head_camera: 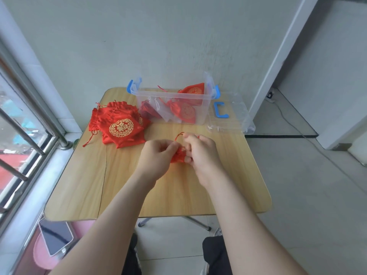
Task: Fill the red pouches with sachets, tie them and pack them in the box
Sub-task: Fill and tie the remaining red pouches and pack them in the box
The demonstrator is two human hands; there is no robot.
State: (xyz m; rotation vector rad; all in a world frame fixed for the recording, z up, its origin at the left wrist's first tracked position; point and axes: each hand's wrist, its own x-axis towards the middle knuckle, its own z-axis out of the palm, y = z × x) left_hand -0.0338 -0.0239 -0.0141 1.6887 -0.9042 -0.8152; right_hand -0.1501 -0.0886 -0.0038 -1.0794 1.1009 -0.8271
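The red pouch (178, 155) is held just above the wooden table (178, 195), pinched at its gathered neck by the left hand (156, 155) and right hand (200, 153). The drawstring (179, 135) is raised, apparently for tying. The clear box (168, 94) is kept open behind.

Wooden table (79, 185): pouches (119, 126), box (201, 118), lid (228, 120)

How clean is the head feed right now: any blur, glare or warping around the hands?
Head view: even daylight, no hard shadows; the right hand and the cord are motion-blurred, the pouch it shares with the left hand soft; the clear box nearly blends into the wall; wide-angle bends the window bars.
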